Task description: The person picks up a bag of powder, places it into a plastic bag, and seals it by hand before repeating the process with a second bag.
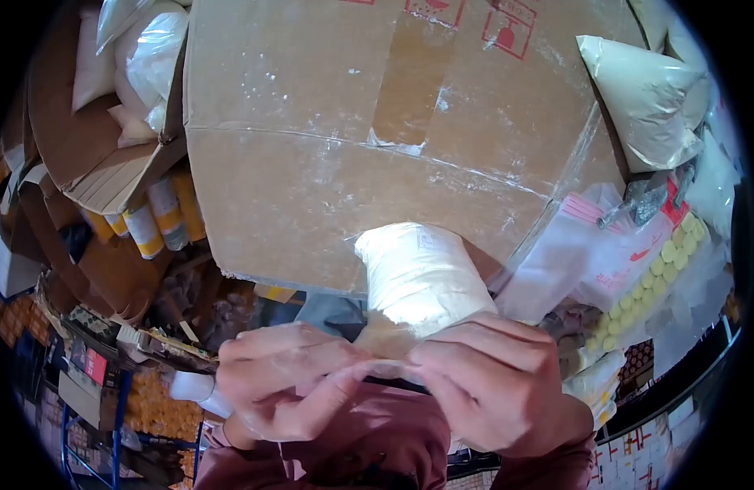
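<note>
A clear plastic bag filled with white powder (pixel 426 273) lies at the near edge of a large cardboard box, its mouth toward my body. My left hand (pixel 291 380) pinches one side of the bag's gathered top edge between thumb and fingers. On the other side, my right hand (pixel 487 380) is closed on the same edge, so a short strip of plastic stretches between the two hands. The powder sits in the far part of the bag, below my fingers. A small printed label shows faintly on its far end.
Under the bag is the cardboard box (pixel 312 188), dusted with white powder and taped. Another filled bag (pixel 646 98) rests at the right, near pink-white plastic bags (pixel 573 253). An open carton (pixel 107 163) at the left holds more white bags. Yellow-banded rolls (pixel 142 229) stand below it.
</note>
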`<state>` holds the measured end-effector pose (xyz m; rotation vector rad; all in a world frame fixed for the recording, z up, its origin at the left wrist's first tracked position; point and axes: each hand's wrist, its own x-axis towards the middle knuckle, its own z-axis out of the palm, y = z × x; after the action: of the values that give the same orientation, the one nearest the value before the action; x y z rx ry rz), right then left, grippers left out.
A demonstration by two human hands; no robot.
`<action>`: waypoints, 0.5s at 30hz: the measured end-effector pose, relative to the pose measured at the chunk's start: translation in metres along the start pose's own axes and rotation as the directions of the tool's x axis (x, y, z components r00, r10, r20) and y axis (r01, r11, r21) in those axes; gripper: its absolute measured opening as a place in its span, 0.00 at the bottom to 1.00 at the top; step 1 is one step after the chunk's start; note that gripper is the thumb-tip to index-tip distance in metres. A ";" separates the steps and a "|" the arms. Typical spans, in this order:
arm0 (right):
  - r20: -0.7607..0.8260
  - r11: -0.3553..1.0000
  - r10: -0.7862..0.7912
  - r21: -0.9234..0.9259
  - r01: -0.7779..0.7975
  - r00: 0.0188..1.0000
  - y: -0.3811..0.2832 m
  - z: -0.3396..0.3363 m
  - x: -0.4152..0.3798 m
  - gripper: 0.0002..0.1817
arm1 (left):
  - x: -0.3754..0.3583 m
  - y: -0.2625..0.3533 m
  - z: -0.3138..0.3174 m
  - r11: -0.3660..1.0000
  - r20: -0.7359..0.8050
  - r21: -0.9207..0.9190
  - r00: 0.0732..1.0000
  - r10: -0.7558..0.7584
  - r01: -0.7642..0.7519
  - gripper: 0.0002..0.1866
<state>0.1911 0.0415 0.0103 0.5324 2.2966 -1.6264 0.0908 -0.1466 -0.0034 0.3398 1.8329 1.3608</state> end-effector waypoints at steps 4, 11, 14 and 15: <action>-0.010 0.996 0.083 -0.036 -0.083 0.997 0.000 -0.008 -0.020 0.08 | -0.004 0.000 0.005 1.000 -0.003 -0.014 1.000 -0.018 0.018 0.07; -0.081 0.996 0.065 -0.059 -0.070 0.995 0.001 -0.012 -0.028 0.10 | -0.002 -0.003 0.007 0.996 0.057 -0.006 0.994 0.091 -0.091 0.08; -0.133 0.999 0.034 -0.016 -0.036 0.990 0.002 -0.003 -0.030 0.11 | 0.006 -0.002 -0.001 0.997 0.196 0.033 0.978 0.066 -0.074 0.08; -0.153 1.000 0.009 0.009 -0.008 0.988 0.004 0.001 -0.031 0.11 | 0.006 -0.003 0.001 0.992 0.211 0.037 0.971 0.111 -0.122 0.08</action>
<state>0.2207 0.0376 0.0200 0.6913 2.3927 -1.6442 0.0879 -0.1432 -0.0085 0.6025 1.6953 1.3064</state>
